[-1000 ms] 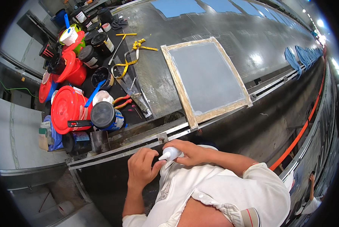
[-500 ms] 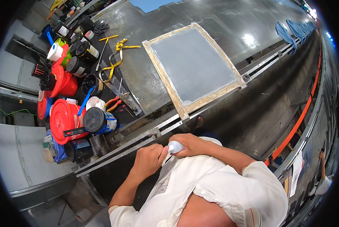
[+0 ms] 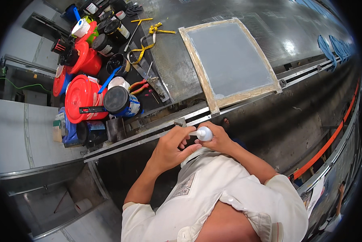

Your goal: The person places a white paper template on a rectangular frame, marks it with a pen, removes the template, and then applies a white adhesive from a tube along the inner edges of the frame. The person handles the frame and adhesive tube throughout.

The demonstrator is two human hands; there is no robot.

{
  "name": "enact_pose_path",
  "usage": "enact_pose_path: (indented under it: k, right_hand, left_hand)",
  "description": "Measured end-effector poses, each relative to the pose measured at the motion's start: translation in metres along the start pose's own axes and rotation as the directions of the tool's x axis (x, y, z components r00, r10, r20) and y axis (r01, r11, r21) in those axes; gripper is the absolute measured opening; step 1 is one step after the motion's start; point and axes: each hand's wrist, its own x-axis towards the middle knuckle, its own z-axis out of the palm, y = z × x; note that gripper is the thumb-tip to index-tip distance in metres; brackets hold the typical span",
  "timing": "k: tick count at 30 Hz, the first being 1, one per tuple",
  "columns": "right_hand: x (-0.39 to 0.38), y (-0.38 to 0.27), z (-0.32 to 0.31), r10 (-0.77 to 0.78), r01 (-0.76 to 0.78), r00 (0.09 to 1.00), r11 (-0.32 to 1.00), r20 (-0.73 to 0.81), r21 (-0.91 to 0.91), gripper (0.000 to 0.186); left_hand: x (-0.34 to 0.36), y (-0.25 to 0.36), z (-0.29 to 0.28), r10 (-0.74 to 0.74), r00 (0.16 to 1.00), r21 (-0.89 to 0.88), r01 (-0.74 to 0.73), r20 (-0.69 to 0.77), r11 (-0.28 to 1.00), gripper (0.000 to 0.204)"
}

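Observation:
In front of my shirt, my right hand wraps round a small white squeeze bottle with a narrow nozzle. The nozzle points left, toward my left hand. The left index finger lies at the nozzle's tip, while the other fingers curl loosely and the thumb stretches apart below them. I see nothing held in that hand. Beyond both hands, a wood-framed screen with a grey mesh lies on the dark table, one corner reaching over the metal rail.
Red tubs, a black-lidded jar and several ink pots crowd the left. Near them lie red-handled pliers, a yellow tape measure and a squeegee-like yellow-handled tool. Blue cloths hang at right.
The view has shifted, so the table and tubs appear farther right and higher. My left thumb has moved off the nozzle, and the bottle now tilts more toward the view.

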Motion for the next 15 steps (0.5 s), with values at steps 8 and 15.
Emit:
enact_pose_path:
  k: [8, 15]
  right_hand:
    - [-0.004, 0.009, 0.009, -0.047, 0.042, 0.995, 0.997, -0.090, -0.062, 0.046]
    - [-0.023, 0.009, -0.023, 0.058, -0.073, 0.965, 0.996, -0.256, -0.050, 0.042]
  left_hand:
    - [-0.006, -0.018, 0.005, 0.146, 0.948, 0.136, -0.111, -0.282, 0.984, 0.016]
    - [0.040, -0.206, -0.032, -0.038, 0.885, 0.567, 0.329, -0.463, 0.755, 0.012]
